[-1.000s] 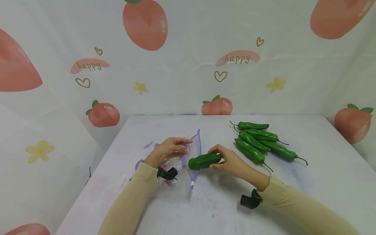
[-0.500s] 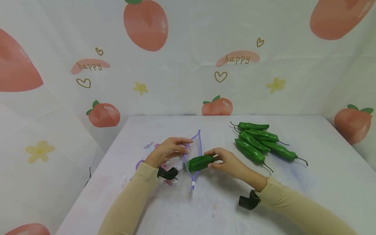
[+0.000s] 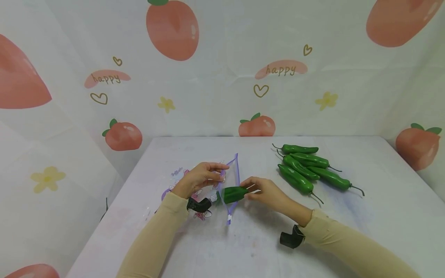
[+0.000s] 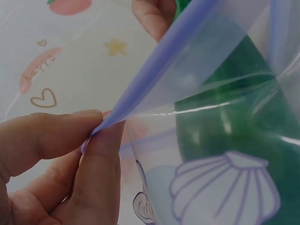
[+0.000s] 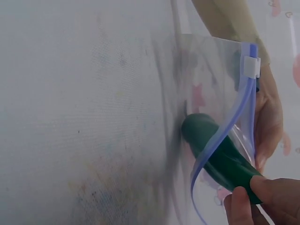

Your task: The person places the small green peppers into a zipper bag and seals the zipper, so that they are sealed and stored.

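Note:
My left hand (image 3: 199, 179) pinches the purple rim of a clear zip bag (image 4: 154, 65) between thumb and fingertips, and the mouth of the bag gapes to the right. Printed shells and other figures show on its film. A green chili pepper (image 3: 233, 194) reaches part way through the mouth, its thick end inside the bag. My right hand (image 3: 265, 192) grips the other end, just outside the rim. From the right wrist, the pepper (image 5: 229, 161) is seen crossing the purple rim, with a white slider (image 5: 251, 67) at one end of the zip.
Several more green chili peppers (image 3: 295, 180) lie in a loose group on the white table (image 3: 257, 247), at the right rear. A printed cloth (image 3: 215, 96) with peaches and hearts hangs behind the table.
My right hand has moved left, carrying the pepper through the bag's mouth, so more of it is inside. The left hand has stayed nearly still at the rim.

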Demonstrator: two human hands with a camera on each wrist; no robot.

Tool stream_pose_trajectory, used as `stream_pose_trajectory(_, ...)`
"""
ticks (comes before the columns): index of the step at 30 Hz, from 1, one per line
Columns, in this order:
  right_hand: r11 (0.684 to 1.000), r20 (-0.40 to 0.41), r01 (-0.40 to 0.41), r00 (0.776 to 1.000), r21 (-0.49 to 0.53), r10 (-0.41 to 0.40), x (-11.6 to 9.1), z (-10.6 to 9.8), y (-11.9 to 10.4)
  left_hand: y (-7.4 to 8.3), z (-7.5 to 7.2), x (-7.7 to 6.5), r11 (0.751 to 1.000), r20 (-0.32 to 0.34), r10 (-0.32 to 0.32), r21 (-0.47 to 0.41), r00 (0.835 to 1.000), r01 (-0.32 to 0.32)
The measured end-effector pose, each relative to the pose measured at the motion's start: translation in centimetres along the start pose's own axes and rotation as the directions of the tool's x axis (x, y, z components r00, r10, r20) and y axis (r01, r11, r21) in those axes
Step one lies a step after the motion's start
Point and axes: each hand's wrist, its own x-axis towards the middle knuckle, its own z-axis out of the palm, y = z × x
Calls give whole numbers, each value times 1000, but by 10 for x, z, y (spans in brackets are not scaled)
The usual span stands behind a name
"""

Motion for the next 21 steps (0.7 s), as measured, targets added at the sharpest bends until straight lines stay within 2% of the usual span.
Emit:
stream_pose_trajectory(7,1000,-11,25,1000,-18,-26,3,6,5,1,2,2,1000,-18,-8,12,1000,9)
stream_pose_trajectory(13,999,3,23,1000,-31,-23,6,10,5,0,1,3,1000,-5,5,8,1000,-5)
stream_pose_trajectory(21,1000,25,9,1000,3,-9,8,17,5,2,2,1,1000,-14,-4,5,1000,4)
